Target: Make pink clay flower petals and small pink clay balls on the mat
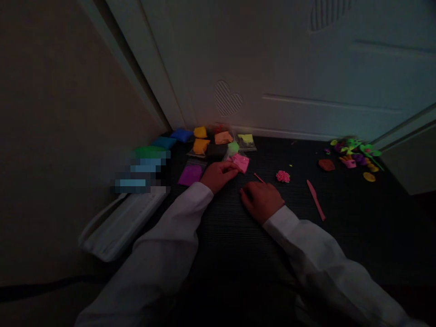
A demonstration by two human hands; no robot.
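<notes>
My left hand [220, 176] has its fingers closed on the near edge of a pink piece of modelling clay [240, 162], which lies on a clear bag. My right hand [263, 200] rests on the dark table with fingers curled in; whatever may be between the fingertips is too small and dim to make out. Just beyond it, a thin pink stick tool [259, 177] pokes out. To its right sits a small pink ruffled clay flower [283, 176], with a pink plastic knife [316, 200] farther right.
Bags of coloured clay, including orange [200, 146], purple [190, 174] and blue [181, 135], line the back left. A white power strip [119, 231] lies at left. At the back right are a reddish-brown lump [326, 165] and a pile of colourful clay pieces [357, 154]. A white panel [293, 68] stands behind.
</notes>
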